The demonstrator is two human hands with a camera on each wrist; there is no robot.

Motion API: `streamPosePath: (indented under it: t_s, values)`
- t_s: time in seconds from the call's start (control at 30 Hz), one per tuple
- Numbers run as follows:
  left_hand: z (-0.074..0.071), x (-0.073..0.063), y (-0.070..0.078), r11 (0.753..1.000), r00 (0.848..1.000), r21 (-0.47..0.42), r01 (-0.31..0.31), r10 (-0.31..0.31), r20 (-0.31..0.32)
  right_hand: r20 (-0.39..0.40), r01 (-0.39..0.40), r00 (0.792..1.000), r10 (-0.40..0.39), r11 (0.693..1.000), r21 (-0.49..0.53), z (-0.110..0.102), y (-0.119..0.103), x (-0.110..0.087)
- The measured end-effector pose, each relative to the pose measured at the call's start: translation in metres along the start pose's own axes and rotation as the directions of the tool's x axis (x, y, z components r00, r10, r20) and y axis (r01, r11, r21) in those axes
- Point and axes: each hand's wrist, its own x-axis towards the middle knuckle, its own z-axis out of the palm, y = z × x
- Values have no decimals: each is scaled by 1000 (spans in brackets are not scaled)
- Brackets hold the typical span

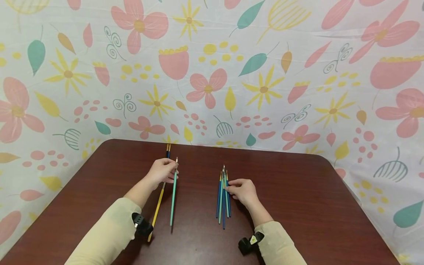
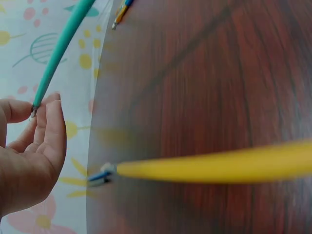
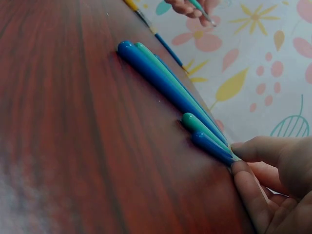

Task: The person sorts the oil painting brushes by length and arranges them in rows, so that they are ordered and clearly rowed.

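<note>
My left hand (image 1: 163, 170) is raised over the left part of the table, pinching a green-handled paintbrush (image 1: 173, 202) near its metal collar, bristle end up in the head view. Beneath that wrist lies a yellow-handled paintbrush (image 1: 158, 208), partly covered by the hand. Right of centre, several blue and green paintbrushes (image 1: 220, 198) lie in a narrow fan, bristle ends away from me. My right hand (image 1: 244, 191) is at the right side of this fan. In the right wrist view its thumb and fingertips (image 3: 242, 168) pinch the blue paintbrush (image 3: 212, 147) at the near edge.
Two blue-handled paintbrushes (image 1: 168, 151) lie at the far edge of the dark wooden table (image 1: 291, 221), beyond my left hand. A floral cloth (image 1: 212, 121) hangs behind the table. Each wrist wears a black camera strap.
</note>
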Motion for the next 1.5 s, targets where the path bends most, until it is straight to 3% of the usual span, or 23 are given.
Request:
streamPosePath:
  t_s: [0.47, 0.73, 1.23, 1.5]
  values:
    - [-42, -7, -15, 999, 997, 53, -4, 0, 73, 4, -9, 1000, 9, 1000, 15, 0, 2, 1]
    - [-57, -7, -23, 995, 995, 88, 41, -48, 85, -8, -10, 1000, 10, 1000, 14, 0, 2, 1]
    - [-63, -1, -39, 988, 986, 128, 82, -99, 133, -7, -11, 1000, 11, 1000, 1, 0, 2, 2]
    - [-56, -2, -41, 987, 990, 140, 84, -99, 102, -8, -19, 1000, 19, 1000, -4, 1, 2, 2]
